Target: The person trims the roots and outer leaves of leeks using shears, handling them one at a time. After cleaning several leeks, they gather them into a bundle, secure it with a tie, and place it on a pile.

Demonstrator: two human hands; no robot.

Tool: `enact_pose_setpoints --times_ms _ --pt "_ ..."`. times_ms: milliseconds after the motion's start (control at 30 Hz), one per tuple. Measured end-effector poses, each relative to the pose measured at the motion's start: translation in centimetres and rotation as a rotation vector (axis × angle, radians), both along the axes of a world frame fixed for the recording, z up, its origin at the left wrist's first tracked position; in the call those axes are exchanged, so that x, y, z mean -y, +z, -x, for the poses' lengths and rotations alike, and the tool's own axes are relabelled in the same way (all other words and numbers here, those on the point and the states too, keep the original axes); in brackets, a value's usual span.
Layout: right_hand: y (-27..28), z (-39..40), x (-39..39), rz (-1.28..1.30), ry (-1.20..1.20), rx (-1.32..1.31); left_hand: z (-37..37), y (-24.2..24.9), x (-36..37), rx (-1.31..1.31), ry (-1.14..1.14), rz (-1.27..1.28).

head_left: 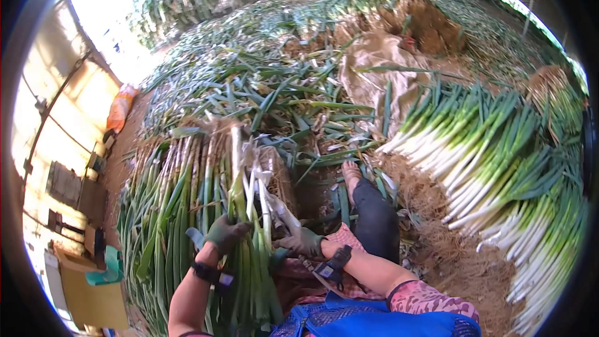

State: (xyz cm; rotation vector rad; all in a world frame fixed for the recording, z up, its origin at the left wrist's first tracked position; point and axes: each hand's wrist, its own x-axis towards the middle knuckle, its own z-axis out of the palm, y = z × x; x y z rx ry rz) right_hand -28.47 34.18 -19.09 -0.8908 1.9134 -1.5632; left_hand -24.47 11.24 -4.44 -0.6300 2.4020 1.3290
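My left hand (226, 235), in a dark glove, is closed round the green leaves of a long green onion (236, 168), whose root end points away from me. My right hand (301, 241), also gloved, is closed just to the right of it, by the end of a pale stalk (282, 213). What its fingers hold is hidden. Under and left of my left hand lies a thick row of untrimmed green onions (181, 193) with brownish outer skins. Loose whitish peels (259, 176) hang about the stalks between my hands.
Cleaned green onions (474, 156) with white shafts lie in rows at the right, beside a heap of brown roots (437, 224). My bare foot (350, 171) rests among leaf scraps. A beige sack (380, 72) lies ahead; an orange bag (121, 107) stands by the left wall.
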Motion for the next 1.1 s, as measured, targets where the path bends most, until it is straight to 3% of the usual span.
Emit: enact_pose_setpoints --times_ms 67,100,133,167,200,233,267,367,400,433,467,500,567,667,700,800,833,933,1067,1100 --pt "-0.5 0.1 -0.3 0.098 0.078 -0.18 0.8 0.8 -0.4 0.065 0.074 0.252" --pt "-0.7 0.3 -0.4 0.091 0.116 -0.274 1.2 -1.3 1.0 0.081 0.087 0.289" --pt "-1.4 0.5 -0.6 0.043 0.183 -0.427 1.6 -3.4 2.4 0.14 0.144 0.135" --pt "-1.9 0.0 -0.8 -0.004 0.252 -0.569 1.7 -7.5 5.6 0.106 0.022 0.105" --pt "0.5 -1.6 -1.7 0.042 0.294 -0.052 1.2 -2.1 1.3 0.128 0.116 0.116" --pt "3.2 -3.2 -2.6 0.105 0.215 0.456 1.1 -5.0 3.9 0.018 -0.378 0.442" --pt "6.4 -4.3 -3.5 0.068 0.258 0.78 1.0 -7.9 6.3 -0.22 -0.769 0.84" --pt "6.3 -6.5 -3.3 0.359 0.208 0.327 -0.2 -7.0 6.9 -0.218 -0.571 0.696" --pt "9.6 -5.4 -4.3 0.078 0.182 0.561 -0.5 -6.6 7.0 -0.181 -0.585 0.728" --pt "6.9 -4.4 -4.1 0.09 0.227 0.723 -0.7 -6.1 7.1 -0.144 -0.599 0.759" --pt "4.4 -4.1 -3.5 0.106 0.268 0.877 -0.4 -7.4 7.9 -0.109 -0.438 0.667" --pt "4.5 -4.3 -3.2 0.031 0.228 0.757 -0.1 -8.7 8.7 -0.092 -0.271 0.575" --pt "6.1 -5.1 -2.8 -0.118 0.147 0.515 0.1 -11.0 8.1 -0.041 0.386 0.204" --pt "9.6 -3.7 -1.9 0.022 0.087 0.561 0.3 -2.9 2.5 -0.277 0.013 0.942" --pt "10.1 -2.7 -1.7 -0.059 0.123 0.659 0.5 -2.0 2.3 -0.183 -0.076 0.99" --pt "7.5 -3.2 -0.4 0.007 0.107 0.604 0.7 -2.9 2.9 0.2 -0.134 0.566" --pt "8.4 -3.5 -1.1 -0.061 0.146 0.442 0.9 -3.2 3.2 0.281 -0.125 0.459" --pt "7.3 -4.9 -1.2 -0.099 0.12 0.293 0.9 -2.2 2.8 0.351 -0.041 0.222" --pt "6.6 -0.9 0.3 -0.329 0.093 0.442 -0.7 -1.6 -0.1 0.344 -0.157 0.209" --pt "5.4 0.5 1.3 -0.276 0.15 0.248 -1.1 -1.4 -0.9 0.335 -0.178 0.241"
